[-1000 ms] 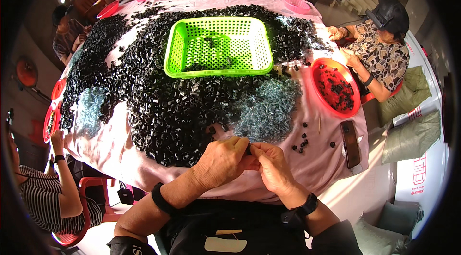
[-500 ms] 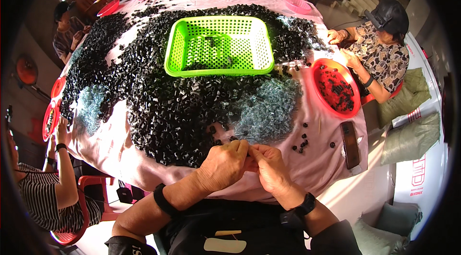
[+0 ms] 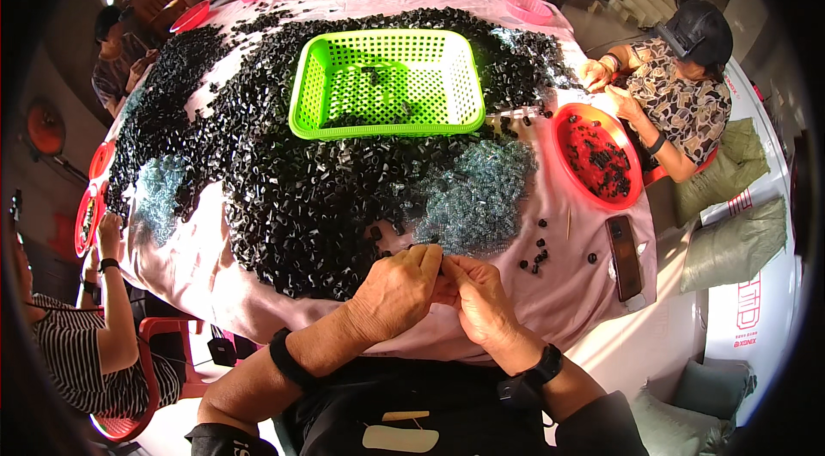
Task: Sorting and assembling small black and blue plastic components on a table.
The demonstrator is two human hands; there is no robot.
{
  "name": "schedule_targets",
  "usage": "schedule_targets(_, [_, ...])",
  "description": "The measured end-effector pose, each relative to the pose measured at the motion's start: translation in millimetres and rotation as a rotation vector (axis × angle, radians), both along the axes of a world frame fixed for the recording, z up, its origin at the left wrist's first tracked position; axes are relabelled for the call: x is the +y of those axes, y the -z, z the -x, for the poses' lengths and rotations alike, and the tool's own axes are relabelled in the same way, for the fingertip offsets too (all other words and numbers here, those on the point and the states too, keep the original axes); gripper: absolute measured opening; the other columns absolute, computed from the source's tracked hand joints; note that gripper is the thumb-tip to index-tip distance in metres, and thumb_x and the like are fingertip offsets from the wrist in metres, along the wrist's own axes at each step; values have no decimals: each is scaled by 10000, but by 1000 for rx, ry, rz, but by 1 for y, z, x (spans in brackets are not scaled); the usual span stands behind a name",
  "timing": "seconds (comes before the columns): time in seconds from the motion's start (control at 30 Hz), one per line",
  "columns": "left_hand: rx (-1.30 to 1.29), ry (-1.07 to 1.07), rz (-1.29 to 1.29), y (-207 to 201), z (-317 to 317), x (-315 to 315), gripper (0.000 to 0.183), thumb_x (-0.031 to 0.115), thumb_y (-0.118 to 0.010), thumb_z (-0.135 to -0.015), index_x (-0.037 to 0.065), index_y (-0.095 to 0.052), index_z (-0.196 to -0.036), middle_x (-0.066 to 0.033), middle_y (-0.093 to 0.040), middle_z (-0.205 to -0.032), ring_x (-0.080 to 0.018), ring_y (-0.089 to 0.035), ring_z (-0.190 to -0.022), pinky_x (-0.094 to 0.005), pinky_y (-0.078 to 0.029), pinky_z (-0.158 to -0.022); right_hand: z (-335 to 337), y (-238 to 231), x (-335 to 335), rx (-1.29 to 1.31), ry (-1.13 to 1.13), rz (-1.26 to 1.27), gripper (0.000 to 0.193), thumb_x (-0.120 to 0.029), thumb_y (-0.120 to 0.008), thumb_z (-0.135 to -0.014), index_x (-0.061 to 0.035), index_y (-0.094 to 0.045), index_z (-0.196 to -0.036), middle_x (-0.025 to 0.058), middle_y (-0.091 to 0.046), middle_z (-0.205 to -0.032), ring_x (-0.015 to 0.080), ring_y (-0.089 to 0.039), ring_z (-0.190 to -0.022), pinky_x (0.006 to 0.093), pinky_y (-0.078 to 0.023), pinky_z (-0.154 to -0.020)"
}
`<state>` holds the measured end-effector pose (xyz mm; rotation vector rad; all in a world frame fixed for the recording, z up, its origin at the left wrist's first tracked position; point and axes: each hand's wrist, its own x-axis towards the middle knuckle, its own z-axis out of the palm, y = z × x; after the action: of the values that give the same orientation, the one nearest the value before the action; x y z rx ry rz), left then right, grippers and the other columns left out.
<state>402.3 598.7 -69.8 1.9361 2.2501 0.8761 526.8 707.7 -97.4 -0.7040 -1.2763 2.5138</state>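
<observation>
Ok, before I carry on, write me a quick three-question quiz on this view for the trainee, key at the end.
1. True or false: the bright green rectangular plastic basket holds some small black plastic pieces.
2. The bare left hand and bare right hand are: a) far apart; b) close together; c) inside the basket.
3. Fill in: the glossy dark rectangular phone lies to the ____ of both hands, on the pale pink fabric tablecloth.

Key: 1. True; 2. b; 3. right.

Dark piece (image 3: 442, 266), perhaps, mostly hidden between left grip (image 3: 394, 286) and right grip (image 3: 483, 299)
</observation>
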Motion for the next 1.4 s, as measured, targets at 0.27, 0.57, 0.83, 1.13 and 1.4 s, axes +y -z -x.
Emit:
schedule_targets(0.27, [31,27,-49,7,-4,3,315,75,-695,-763,-30,-542,-1018,-137,-605,-812,-320,-642,-689,-393,-540,-579,-1,7,-1,-61,86,-14,252,-203,-524,-1040,1,-672,-1050,70,-710,-909,157,-712,-785,297,-599,-741])
schedule_targets(0.57, [-136,-94,69,-12,51,13,243,88,-713,-781,-9,-652,-995,-168,-655,-703,-346,-677,-673,-402,-543,-606,-15,-3,23,-170,-9,124,302,-281,-573,-1007,-31,-626,-1167,148,-703,-1064,260,-702,-954,347,-560,-848])
schedule_targets(0.83, [-119,-366,-189,-45,87,33,209,-44,-640,-815,-36,-632,-1024,-174,-696,-948,-288,-704,-774,-360,-559,-666,-20,4,22,-152,41,87,277,-278,-599,-994,-52,-633,-1150,133,-711,-1030,228,-702,-939,333,-565,-822])
schedule_targets(1.13, [-135,-56,111,17,34,28,123,69,-647,-818,52,-685,-934,-118,-636,-898,-342,-664,-790,-437,-544,-688,-22,2,20,-170,82,64,280,-269,-594,-1000,-36,-610,-1155,113,-704,-1002,200,-692,-892,325,-567,-806])
schedule_targets(1.4, [-31,-76,110,30,43,29,149,104,-697,-788,63,-665,-927,-99,-608,-838,-340,-646,-759,-428,-533,-649,-21,3,20,-201,74,40,302,-273,-580,-1008,-17,-597,-1167,119,-696,-1011,196,-691,-884,312,-569,-797])
